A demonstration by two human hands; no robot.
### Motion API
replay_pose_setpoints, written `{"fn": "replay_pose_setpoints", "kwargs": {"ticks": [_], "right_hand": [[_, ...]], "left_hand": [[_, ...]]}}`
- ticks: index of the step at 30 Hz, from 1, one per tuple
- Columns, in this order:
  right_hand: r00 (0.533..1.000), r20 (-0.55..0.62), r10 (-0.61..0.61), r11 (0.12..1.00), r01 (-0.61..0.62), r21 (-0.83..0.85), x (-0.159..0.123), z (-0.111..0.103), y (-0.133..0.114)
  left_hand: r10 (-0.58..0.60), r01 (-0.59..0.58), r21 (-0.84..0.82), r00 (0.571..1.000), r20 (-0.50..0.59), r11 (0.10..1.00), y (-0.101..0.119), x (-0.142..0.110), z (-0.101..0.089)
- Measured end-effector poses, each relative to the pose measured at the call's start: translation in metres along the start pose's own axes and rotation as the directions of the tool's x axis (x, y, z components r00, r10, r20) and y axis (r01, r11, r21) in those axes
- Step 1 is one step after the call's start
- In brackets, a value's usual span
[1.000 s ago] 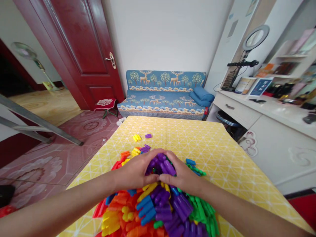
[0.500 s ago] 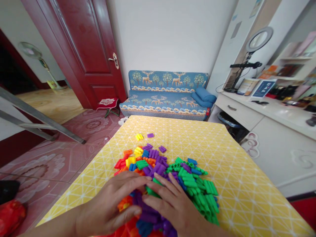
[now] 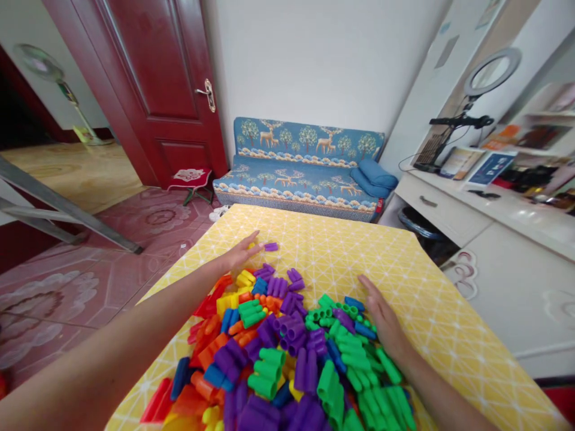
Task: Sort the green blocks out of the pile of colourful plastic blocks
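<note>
A heap of plastic building pieces in purple, green, orange, blue, yellow and red covers the near part of the yellow patterned table. My left hand lies flat at the far left of the heap, fingers stretched toward a stray purple piece and covering a yellow one. My right hand rests flat on the cloth at the right rim of the heap, touching green and blue pieces. Neither hand holds anything.
Beyond the table stands a blue sofa with a deer print, and a red wooden door hangs to the left. A white desk with a ring light runs along the right. A metal ladder leans over the left floor.
My hands were cupped together on the heap, then pressed flat near me. Now they have spread apart to the pile's left and right edges, and the pieces lie more spread out.
</note>
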State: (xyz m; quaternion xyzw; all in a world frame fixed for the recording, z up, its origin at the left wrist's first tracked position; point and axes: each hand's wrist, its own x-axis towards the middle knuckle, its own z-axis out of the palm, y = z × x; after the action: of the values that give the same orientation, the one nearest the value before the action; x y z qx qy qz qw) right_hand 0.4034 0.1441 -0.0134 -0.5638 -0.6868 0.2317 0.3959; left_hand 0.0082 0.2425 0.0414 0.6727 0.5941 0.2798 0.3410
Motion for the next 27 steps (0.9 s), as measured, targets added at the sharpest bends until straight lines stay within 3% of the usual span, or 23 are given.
{"fn": "replay_pose_setpoints", "kwargs": {"ticks": [3,6,9,12,16,18,21,27], "right_hand": [[0.990,0.112,-0.085,0.995,0.091,-0.046,0.020,0.026,-0.022],[0.964,0.231,-0.133,0.986,0.152,-0.069,0.042,0.049,-0.042],[0.923,0.344,-0.174,0.983,0.185,0.001,0.057,0.062,-0.053],[0.890,0.395,-0.227,0.972,0.181,0.151,0.061,0.065,-0.061],[0.821,0.496,-0.281,0.937,0.123,0.328,0.052,0.054,-0.090],[0.793,0.532,-0.297,0.942,0.151,0.300,0.040,0.047,-0.111],[0.809,0.507,-0.296,0.955,0.256,0.149,0.017,0.038,-0.143],[0.818,0.451,-0.357,0.911,0.411,-0.023,-0.036,0.021,-0.179]], "left_hand": [[0.173,-0.170,-0.031,0.969,0.175,0.985,0.020,0.011,0.026],[0.313,-0.316,-0.056,0.869,0.384,0.947,0.039,0.008,0.042],[0.344,-0.346,-0.103,0.767,0.542,0.933,0.055,-0.003,0.045],[0.331,-0.362,-0.074,0.726,0.603,0.929,0.072,-0.022,0.041],[0.413,-0.486,-0.049,0.680,0.606,0.873,0.099,-0.058,0.034],[0.451,-0.537,-0.032,0.674,0.584,0.843,0.111,-0.081,0.030],[0.513,-0.615,0.051,0.698,0.499,0.787,0.123,-0.118,0.025],[0.523,-0.600,0.266,0.794,0.308,0.754,0.122,-0.188,0.018]]}}
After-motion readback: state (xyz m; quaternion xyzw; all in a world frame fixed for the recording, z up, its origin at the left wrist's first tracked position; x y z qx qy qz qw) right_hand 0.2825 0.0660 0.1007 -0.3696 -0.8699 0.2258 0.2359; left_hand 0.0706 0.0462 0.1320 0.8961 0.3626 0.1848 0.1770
